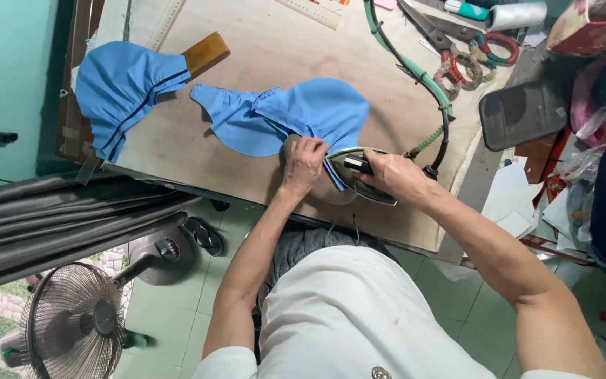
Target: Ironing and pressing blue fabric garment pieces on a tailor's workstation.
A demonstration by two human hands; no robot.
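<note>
**Iron on blue cloth at table's near edge**

Right hand [393,173] wrapped fully around the handle of the iron [359,175], fingers closed tight. Iron's long axis runs diagonally, one end toward the left hand and far side, the other toward the near right; which end is the nose, cannot tell. Left hand [303,165] flat, fingers bent, pressing the blue cloth [296,116] just beside the iron, gripping nothing. Cloth stretches leftward across the table [247,42]. Second blue piece [124,88] lies well apart at left. Cord [415,74] runs away to far side, scissors [450,42] beyond

Scissors [435,31], floor fan [75,323], sandal [205,235]
</note>
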